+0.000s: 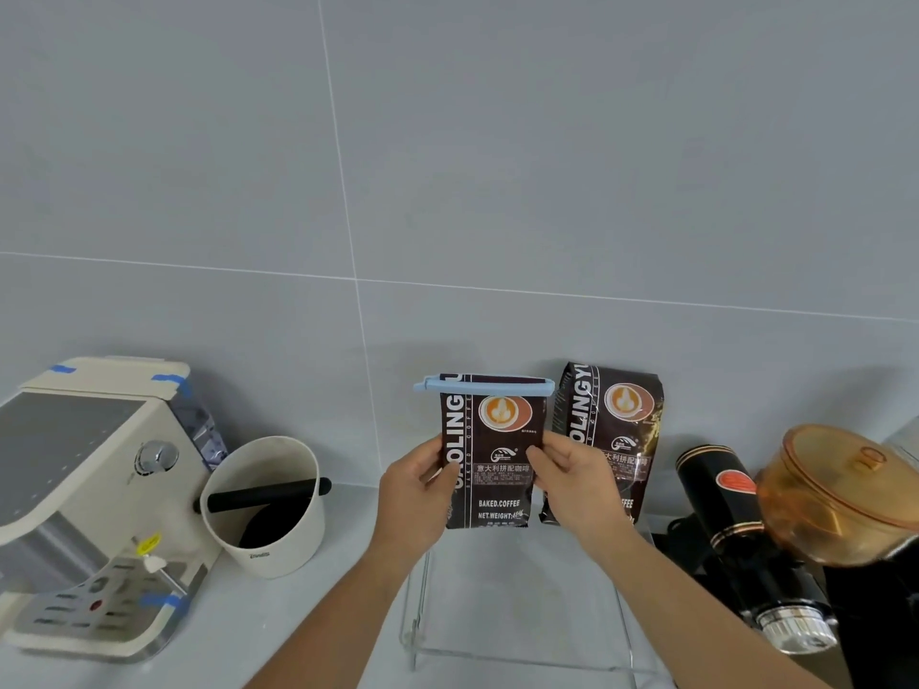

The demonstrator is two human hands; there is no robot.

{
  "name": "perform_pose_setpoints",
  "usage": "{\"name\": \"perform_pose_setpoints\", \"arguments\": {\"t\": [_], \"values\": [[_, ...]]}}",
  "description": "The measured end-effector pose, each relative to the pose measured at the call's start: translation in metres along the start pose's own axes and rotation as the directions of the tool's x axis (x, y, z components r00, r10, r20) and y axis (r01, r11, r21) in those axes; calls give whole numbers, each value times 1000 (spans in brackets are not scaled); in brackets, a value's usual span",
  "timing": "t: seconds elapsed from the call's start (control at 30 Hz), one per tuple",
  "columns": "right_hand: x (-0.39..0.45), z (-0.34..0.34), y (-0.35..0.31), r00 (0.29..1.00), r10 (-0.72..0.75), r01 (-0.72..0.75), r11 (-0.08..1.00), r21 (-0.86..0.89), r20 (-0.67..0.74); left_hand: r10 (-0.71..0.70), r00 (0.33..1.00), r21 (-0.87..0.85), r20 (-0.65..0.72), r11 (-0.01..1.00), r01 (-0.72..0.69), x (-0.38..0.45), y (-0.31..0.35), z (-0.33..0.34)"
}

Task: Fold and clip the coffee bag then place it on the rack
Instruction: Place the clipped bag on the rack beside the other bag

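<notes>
A dark brown coffee bag (pixel 492 455) stands upright at the centre, its folded top held by a light blue clip (pixel 485 385). My left hand (pixel 420 482) grips the bag's left side and my right hand (pixel 572 477) grips its right side. The bag's bottom is at the back of a clear acrylic rack (pixel 517 604); whether it rests on the rack I cannot tell. A second, unclipped coffee bag (pixel 614 430) stands on the rack just to the right, leaning against the wall.
A cream espresso machine (pixel 94 499) fills the left. A white knock box (pixel 268 504) with a black bar stands beside it. At the right is a black grinder (pixel 736 529) with an amber hopper (pixel 835 494). A grey tiled wall rises behind.
</notes>
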State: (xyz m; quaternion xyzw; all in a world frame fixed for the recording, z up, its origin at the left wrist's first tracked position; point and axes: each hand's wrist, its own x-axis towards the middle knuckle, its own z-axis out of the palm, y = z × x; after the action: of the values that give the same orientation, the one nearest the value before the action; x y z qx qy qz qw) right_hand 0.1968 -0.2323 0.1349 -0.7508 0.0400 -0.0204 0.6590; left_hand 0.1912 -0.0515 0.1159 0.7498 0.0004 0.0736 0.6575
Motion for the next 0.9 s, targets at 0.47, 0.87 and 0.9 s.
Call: {"name": "perform_pose_setpoints", "arguments": {"t": [0.47,0.87,0.9], "values": [[35,6,-6,999,5,-13,980,-199,-42,-48,999,25,13,999,48,40,-4,6],[37,7,-8,999,20,-27,965,-260,-32,-94,995,45,26,995,92,46,0,6],[37,7,-8,999,23,-29,971,-238,-27,-91,996,50,22,995,89,46,2,6]]}}
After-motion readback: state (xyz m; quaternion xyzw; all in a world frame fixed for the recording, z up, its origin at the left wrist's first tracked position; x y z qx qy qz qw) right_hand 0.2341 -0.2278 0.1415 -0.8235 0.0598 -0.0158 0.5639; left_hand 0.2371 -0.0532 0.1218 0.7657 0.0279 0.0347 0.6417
